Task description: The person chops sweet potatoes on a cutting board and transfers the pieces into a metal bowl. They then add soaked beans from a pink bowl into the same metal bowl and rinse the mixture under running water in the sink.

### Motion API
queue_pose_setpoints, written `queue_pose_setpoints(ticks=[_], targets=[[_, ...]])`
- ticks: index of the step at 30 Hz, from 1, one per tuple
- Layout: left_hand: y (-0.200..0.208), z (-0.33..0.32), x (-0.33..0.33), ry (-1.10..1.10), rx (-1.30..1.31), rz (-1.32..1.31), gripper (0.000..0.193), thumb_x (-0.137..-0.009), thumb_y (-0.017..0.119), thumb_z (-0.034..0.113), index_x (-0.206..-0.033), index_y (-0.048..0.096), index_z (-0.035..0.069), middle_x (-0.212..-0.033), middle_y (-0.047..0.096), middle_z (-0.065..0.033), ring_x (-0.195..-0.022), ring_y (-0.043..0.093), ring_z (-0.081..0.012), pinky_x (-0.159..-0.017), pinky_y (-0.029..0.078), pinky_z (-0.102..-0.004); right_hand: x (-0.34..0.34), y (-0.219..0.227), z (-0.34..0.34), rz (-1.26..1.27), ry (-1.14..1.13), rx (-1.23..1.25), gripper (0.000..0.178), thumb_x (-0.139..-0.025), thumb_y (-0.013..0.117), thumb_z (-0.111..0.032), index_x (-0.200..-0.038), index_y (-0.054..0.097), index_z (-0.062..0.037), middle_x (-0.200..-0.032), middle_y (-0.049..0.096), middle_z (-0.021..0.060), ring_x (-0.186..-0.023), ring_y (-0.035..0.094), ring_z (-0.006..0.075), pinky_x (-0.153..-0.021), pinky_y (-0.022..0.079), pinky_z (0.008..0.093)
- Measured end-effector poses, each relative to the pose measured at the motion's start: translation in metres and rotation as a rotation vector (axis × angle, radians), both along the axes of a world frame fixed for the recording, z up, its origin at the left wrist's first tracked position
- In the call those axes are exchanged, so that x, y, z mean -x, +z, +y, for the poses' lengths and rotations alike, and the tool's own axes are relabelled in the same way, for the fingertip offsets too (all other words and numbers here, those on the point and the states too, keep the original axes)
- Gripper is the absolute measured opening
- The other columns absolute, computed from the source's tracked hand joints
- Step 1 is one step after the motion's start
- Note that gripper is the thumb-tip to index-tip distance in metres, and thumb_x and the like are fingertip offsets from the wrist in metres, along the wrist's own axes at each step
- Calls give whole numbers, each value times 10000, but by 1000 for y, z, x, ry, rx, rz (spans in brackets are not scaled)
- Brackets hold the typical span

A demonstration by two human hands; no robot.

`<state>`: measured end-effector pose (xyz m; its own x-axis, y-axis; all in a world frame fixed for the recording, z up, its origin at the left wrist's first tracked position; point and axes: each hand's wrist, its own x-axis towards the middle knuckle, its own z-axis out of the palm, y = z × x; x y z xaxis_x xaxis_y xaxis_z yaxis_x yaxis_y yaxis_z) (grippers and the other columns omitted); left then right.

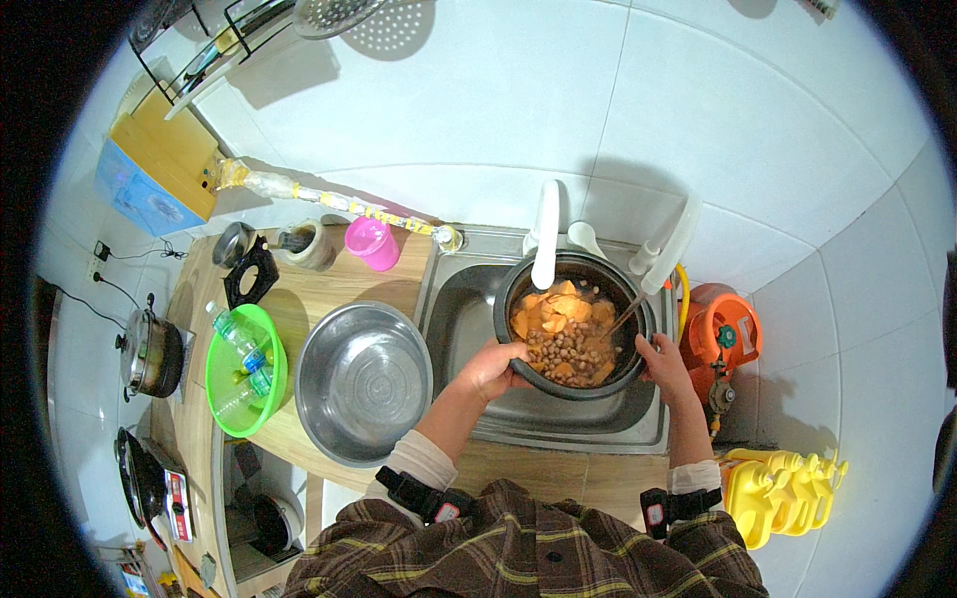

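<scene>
A dark round pot point(506, 304) is held over the sink point(464, 334), beneath the white faucet point(546, 234). Inside it are orange slices point(563, 307) and brown beans or nuts point(570, 351) in liquid; I cannot tell their exact kind. My left hand point(491, 369) grips the pot's near left rim, thumb on top. On the right side, my right hand point(666, 364) is closed on the rim, its fingers partly hidden. A long-handled utensil with a pale handle point(676, 244) leans out of the pot at the right; its lower end is hidden in the food.
Left of the sink sit a metal basin point(364, 384), a green bowl point(272, 344) with plastic bottles, a pink cup point(372, 244) and a mortar point(311, 254). An orange gas cylinder point(703, 319) and a yellow plastic rack point(763, 503) stand at the right.
</scene>
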<state>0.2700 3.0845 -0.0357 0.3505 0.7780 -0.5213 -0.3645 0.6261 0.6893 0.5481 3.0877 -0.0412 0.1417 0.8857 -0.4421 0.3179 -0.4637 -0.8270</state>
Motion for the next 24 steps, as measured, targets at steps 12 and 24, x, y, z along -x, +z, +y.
queue_pose_setpoints(ticks=[12,24], targets=[[-8,2,1,22,37,33,383,-705,523,70,-1081,499,5,-954,599,-123,-779,613,-246,-602,537,-399,-2,-4,3,-19,-25,54,665,-837,536,-403,-1252,340,78,-1015,563,158,-714,569,170,-552,455,284],[-8,-3,1,56,18,-5,373,-722,524,26,-1085,473,-40,-984,584,-150,-792,609,-287,-621,533,-435,-10,-5,8,114,-34,12,462,-863,495,-421,-939,515,35,-656,522,43,-524,493,121,-482,400,269]])
